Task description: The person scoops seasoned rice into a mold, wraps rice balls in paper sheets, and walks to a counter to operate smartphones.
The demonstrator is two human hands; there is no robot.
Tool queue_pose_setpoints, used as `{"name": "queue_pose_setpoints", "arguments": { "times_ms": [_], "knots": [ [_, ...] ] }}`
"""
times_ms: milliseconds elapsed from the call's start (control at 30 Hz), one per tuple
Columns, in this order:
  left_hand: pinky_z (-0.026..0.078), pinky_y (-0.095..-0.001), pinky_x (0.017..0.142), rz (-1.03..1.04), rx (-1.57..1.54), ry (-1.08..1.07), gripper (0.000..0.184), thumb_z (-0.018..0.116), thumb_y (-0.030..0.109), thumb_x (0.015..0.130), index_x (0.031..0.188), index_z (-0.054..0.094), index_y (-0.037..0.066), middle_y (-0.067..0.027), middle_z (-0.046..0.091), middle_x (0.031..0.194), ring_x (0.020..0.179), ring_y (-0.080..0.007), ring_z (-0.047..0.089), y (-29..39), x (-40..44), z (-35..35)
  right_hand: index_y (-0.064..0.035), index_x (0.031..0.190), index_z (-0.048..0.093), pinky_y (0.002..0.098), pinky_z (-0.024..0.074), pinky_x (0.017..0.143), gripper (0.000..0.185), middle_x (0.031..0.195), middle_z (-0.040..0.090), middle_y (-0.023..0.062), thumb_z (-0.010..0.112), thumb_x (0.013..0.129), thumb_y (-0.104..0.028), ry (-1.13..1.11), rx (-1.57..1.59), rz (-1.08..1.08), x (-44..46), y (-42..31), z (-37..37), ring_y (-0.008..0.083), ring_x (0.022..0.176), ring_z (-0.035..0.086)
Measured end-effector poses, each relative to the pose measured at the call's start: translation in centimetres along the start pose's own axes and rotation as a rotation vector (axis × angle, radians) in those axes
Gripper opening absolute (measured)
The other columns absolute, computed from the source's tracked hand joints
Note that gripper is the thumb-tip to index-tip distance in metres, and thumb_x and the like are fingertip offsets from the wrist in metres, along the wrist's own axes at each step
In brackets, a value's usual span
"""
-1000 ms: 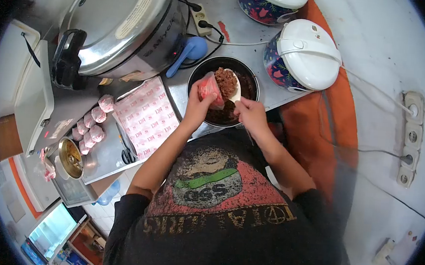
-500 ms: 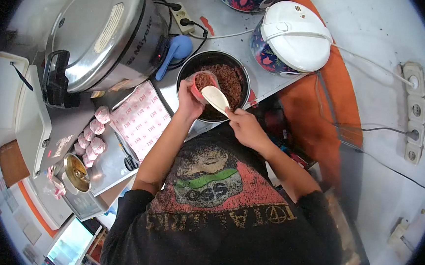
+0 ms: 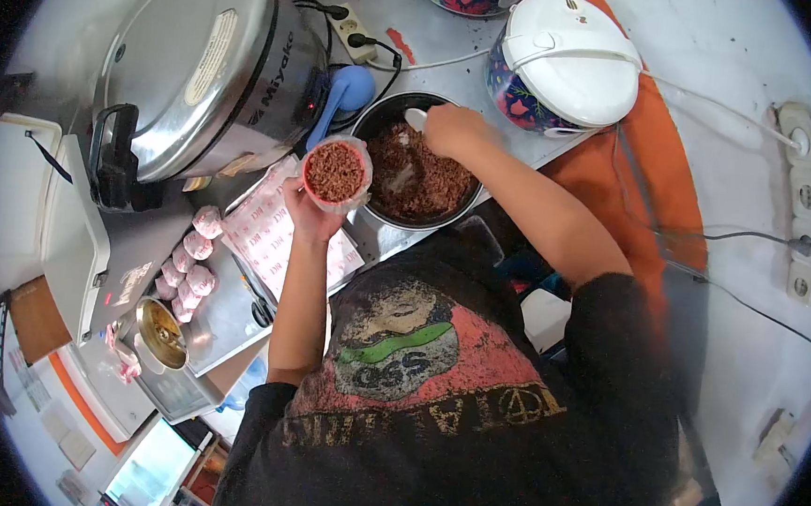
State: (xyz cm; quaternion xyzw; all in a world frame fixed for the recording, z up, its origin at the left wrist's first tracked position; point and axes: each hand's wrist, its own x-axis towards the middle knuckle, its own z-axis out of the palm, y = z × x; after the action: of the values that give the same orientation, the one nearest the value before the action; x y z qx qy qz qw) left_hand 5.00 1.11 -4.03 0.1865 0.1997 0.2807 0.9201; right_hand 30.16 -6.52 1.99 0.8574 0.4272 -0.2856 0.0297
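Observation:
My left hand (image 3: 310, 216) grips a red cup (image 3: 312, 188) with clear plastic around it. The cup is filled to about its rim with reddish-brown cooked rice (image 3: 335, 171) and is held over the pot's left edge and the printed paper. Over the dark round pot (image 3: 396, 220), my right hand (image 3: 457, 132) is closed around a white rice paddle (image 3: 416, 118). Only part of the paddle shows; the hand covers its handle. More of the same rice (image 3: 438, 186) lies in the pot, with a hollow that bares some of the bottom.
Left of the pot stands a large steel rice cooker (image 3: 192, 78), a blue ladle (image 3: 346, 94) beside it. Pink-printed wrapping paper (image 3: 271, 229), several wrapped bundles (image 3: 201, 250) and a metal bowl (image 3: 162, 333) lie lower left. A white-lidded rice cooker (image 3: 574, 63) and a power strip (image 3: 353, 31) stand behind.
My left hand has moved the cup left, away from over the pot. My right hand has carried the paddle from the cup to the far side of the pot.

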Motion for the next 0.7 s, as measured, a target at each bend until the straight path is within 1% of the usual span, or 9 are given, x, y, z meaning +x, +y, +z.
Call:
{"name": "queue_pose_setpoints", "arguments": {
  "times_ms": [67, 133, 233, 300, 367, 433, 500, 567, 700],
  "knots": [
    [0.043, -0.0479, 0.107, 0.006, -0.018, -0.014, 0.077, 0.047, 0.043, 0.079, 0.141, 0.042, -0.003, -0.0326, 0.041, 0.145, 0.131, -0.0393, 0.048, -0.2, 0.0, 0.6, -0.0069, 0.102, 0.075, 0.0425, 0.0561, 0.083, 0.026, 0.106, 0.073, 0.0139, 0.063, 0.082, -0.017, -0.016, -0.044, -0.053, 1.0, -1.2, 0.2, 0.0308, 0.099, 0.071],
    [0.044, -0.0478, 0.107, 0.012, -0.013, -0.016, 0.078, 0.047, 0.043, 0.079, 0.141, 0.043, -0.003, -0.0324, 0.042, 0.144, 0.131, -0.0391, 0.049, -0.2, 0.0, 0.4, -0.0074, 0.102, 0.075, 0.0426, 0.0570, 0.080, 0.026, 0.106, 0.073, 0.0134, 0.064, 0.081, -0.019, -0.067, -0.140, -0.200, 1.3, -2.0, 0.1, 0.0306, 0.097, 0.071],
    [0.045, -0.0474, 0.106, 0.022, 0.034, -0.002, 0.078, 0.048, 0.044, 0.078, 0.140, 0.044, -0.003, -0.0317, 0.044, 0.143, 0.130, -0.0387, 0.050, 0.0, 0.0, -0.2, -0.0081, 0.102, 0.076, 0.0439, 0.0577, 0.077, 0.027, 0.106, 0.073, 0.0134, 0.064, 0.081, -0.020, -0.117, -0.189, -0.277, 1.8, -2.8, 2.6, 0.0305, 0.096, 0.072],
    [0.046, -0.0472, 0.105, -0.012, -0.074, -0.094, 0.078, 0.047, 0.045, 0.078, 0.140, 0.044, -0.002, -0.0310, 0.044, 0.143, 0.129, -0.0384, 0.050, -0.1, 0.2, -0.8, -0.0067, 0.102, 0.075, 0.0454, 0.0579, 0.077, 0.026, 0.105, 0.073, 0.0146, 0.063, 0.081, -0.018, -0.153, -0.222, -0.324, 0.8, -3.1, 4.1, 0.0305, 0.096, 0.072],
    [0.047, -0.0474, 0.104, -0.006, -0.060, -0.072, 0.078, 0.048, 0.045, 0.079, 0.140, 0.045, -0.002, -0.0304, 0.044, 0.143, 0.129, -0.0384, 0.051, -0.1, 0.2, -0.7, -0.0027, 0.094, 0.075, 0.0434, 0.0574, 0.074, 0.023, 0.099, 0.072, 0.0171, 0.065, 0.078, -0.014, -0.076, -0.160, -0.406, -0.6, -2.2, 4.7, 0.0324, 0.089, 0.072],
    [0.047, -0.0474, 0.104, 0.014, -0.062, -0.007, 0.079, 0.049, 0.047, 0.079, 0.141, 0.044, -0.002, -0.0301, 0.043, 0.144, 0.129, -0.0384, 0.051, -0.2, 0.1, -0.5, -0.0030, 0.094, 0.075, 0.0435, 0.0574, 0.073, 0.022, 0.097, 0.073, 0.0165, 0.065, 0.078, -0.014, -0.137, -0.204, -0.410, -1.8, -0.7, 5.4, 0.0321, 0.087, 0.072],
    [0.047, -0.0475, 0.104, 0.019, -0.047, -0.030, 0.080, 0.050, 0.049, 0.079, 0.141, 0.043, -0.002, -0.0299, 0.042, 0.145, 0.129, -0.0385, 0.050, -0.1, 0.1, -0.6, -0.0033, 0.093, 0.075, 0.0435, 0.0573, 0.072, 0.021, 0.095, 0.073, 0.0159, 0.065, 0.078, -0.014, -0.198, -0.254, -0.422, -2.9, 0.0, 5.0, 0.0319, 0.086, 0.072],
    [0.047, -0.0476, 0.104, 0.019, -0.031, -0.047, 0.081, 0.050, 0.050, 0.080, 0.142, 0.042, -0.002, -0.0296, 0.042, 0.145, 0.129, -0.0386, 0.050, -0.1, 0.0, -1.0, -0.0074, 0.099, 0.075, 0.0405, 0.0571, 0.077, 0.022, 0.101, 0.073, 0.0134, 0.062, 0.083, -0.017, -0.265, -0.254, -0.279, -5.0, -0.5, 1.9, 0.0285, 0.093, 0.072],
    [0.048, -0.0478, 0.103, 0.006, -0.005, 0.025, 0.083, 0.050, 0.051, 0.079, 0.144, 0.040, 0.000, -0.0292, 0.042, 0.145, 0.128, -0.0385, 0.051, -0.3, -0.5, -1.7, -0.0072, 0.102, 0.075, 0.0390, 0.0568, 0.078, 0.024, 0.104, 0.073, 0.0115, 0.063, 0.084, -0.016, -0.264, -0.273, -0.213, -5.7, -1.4, -0.6, 0.0272, 0.095, 0.072]
  ]
}}
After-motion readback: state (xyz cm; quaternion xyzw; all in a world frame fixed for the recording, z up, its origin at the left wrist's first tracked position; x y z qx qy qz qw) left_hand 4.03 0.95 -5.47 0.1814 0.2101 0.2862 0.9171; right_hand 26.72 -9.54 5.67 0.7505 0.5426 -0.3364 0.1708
